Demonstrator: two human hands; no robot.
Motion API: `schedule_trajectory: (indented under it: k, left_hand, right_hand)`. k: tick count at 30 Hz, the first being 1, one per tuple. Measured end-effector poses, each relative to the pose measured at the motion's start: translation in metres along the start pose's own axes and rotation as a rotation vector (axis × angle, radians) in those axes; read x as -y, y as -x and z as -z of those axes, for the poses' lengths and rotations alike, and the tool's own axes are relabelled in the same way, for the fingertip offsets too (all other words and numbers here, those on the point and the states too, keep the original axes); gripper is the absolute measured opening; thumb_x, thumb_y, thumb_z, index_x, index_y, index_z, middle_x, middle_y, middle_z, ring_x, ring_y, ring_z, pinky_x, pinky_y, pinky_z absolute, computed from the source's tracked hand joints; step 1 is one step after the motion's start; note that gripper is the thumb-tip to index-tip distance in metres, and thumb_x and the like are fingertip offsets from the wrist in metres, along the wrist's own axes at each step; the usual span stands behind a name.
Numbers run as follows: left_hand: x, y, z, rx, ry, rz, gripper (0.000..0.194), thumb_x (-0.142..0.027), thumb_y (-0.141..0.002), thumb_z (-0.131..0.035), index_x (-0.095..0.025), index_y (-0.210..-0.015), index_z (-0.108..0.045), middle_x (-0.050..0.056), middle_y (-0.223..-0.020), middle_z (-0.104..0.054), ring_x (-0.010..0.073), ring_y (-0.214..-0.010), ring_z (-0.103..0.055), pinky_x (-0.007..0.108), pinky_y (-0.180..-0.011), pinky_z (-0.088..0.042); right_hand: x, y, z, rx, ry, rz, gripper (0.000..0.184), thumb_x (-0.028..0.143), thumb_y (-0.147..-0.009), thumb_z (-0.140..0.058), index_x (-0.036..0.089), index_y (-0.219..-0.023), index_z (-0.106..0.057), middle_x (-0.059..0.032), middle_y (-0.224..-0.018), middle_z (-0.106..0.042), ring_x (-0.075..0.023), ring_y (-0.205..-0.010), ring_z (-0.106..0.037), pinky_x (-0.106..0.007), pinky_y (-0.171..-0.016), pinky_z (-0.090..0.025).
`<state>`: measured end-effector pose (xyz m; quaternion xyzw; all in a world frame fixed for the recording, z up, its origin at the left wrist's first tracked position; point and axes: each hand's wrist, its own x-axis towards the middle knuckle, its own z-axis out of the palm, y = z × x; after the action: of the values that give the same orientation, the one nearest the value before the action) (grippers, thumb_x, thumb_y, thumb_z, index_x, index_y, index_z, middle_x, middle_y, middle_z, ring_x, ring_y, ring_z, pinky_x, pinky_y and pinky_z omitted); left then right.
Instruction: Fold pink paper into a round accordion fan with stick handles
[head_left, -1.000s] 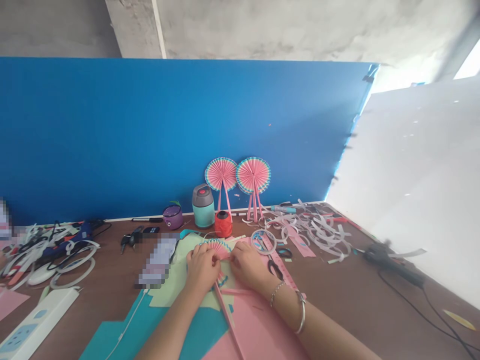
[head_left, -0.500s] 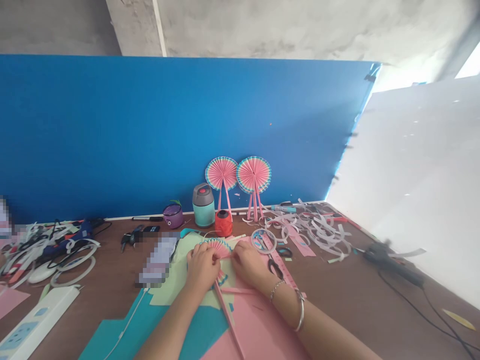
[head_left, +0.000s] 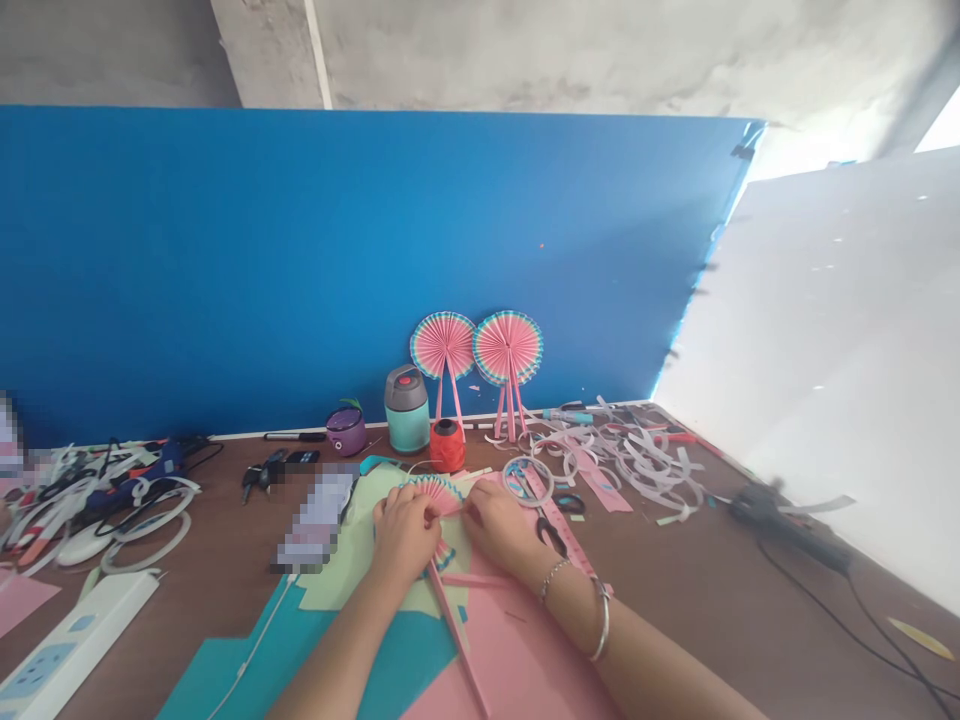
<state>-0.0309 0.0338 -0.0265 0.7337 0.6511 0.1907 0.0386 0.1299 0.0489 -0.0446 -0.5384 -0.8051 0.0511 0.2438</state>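
A pleated pink paper fan point(head_left: 436, 492) with a blue-and-cream striped rim lies partly spread over pale green paper. My left hand point(head_left: 407, 535) covers its left and middle part, fingers closed on the pleats. Close to the fan's right edge is my right hand point(head_left: 495, 522), its fingers curled together; what the fingertips pinch is hidden. From under my left hand a long pink paper strip point(head_left: 457, 635) runs toward me. A shorter pink strip point(head_left: 476, 580) lies beside it, below my right hand.
Two round pink fans point(head_left: 507, 350) lean on the blue partition point(head_left: 225, 270). Before them stand a teal flask point(head_left: 407, 425) and a red jar point(head_left: 448, 447). Scissors point(head_left: 551, 537), a tape roll point(head_left: 527, 482) and paper curls point(head_left: 637, 460) lie rightward; a power strip point(head_left: 79, 640) sits left.
The right fingertips have shifted very slightly right, away from the middle of the fan. The left hand stays in place on the pleats. The view has tilted a little.
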Motion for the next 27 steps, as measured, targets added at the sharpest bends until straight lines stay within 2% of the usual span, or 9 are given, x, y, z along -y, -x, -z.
schedule_trajectory:
  k: [7, 13, 18, 27]
  left_hand:
    - [0.001, 0.0, 0.0, -0.006, 0.035, 0.005, 0.012, -0.017, -0.072, -0.053, -0.024, -0.073, -0.064, 0.002, -0.089, -0.062, 0.0203, -0.095, -0.051, 0.036, -0.086, -0.032]
    - [0.003, -0.001, 0.0, 0.003, 0.078, 0.021, 0.013, -0.017, -0.071, -0.054, -0.023, -0.074, -0.065, 0.002, -0.089, -0.062, 0.0211, -0.096, -0.051, 0.036, -0.083, -0.033]
    - [0.003, -0.001, 0.003, 0.046, 0.104, 0.031, 0.018, -0.015, -0.069, -0.054, -0.024, -0.079, -0.065, 0.003, -0.094, -0.062, 0.0214, -0.099, -0.05, 0.036, -0.084, -0.033]
    - [0.002, 0.0, 0.004, 0.059, 0.097, 0.035, 0.022, -0.01, -0.07, -0.05, -0.023, -0.08, -0.065, 0.003, -0.094, -0.061, 0.0208, -0.101, -0.05, 0.035, -0.087, -0.033]
  right_hand:
    - [-0.001, 0.001, 0.0, -0.058, -0.048, -0.024, 0.015, 0.002, -0.068, -0.049, 0.015, -0.071, -0.056, -0.005, -0.079, -0.057, -0.0166, -0.077, -0.051, -0.026, -0.069, -0.037]
    - [0.005, 0.01, 0.014, 0.02, -0.202, 0.221, 0.018, 0.0, -0.064, -0.05, 0.017, -0.067, -0.056, -0.0044, -0.082, -0.056, -0.0165, -0.082, -0.051, -0.026, -0.074, -0.04]
    - [0.004, 0.012, 0.022, 0.021, -0.398, 0.256, 0.018, 0.001, -0.067, -0.052, 0.018, -0.07, -0.058, -0.0041, -0.09, -0.057, -0.016, -0.087, -0.053, -0.027, -0.08, -0.043]
    - [-0.003, 0.0, 0.002, -0.023, -0.215, 0.205, 0.018, 0.0, -0.071, -0.049, 0.016, -0.071, -0.058, -0.0058, -0.083, -0.058, -0.0176, -0.083, -0.053, -0.029, -0.075, -0.043]
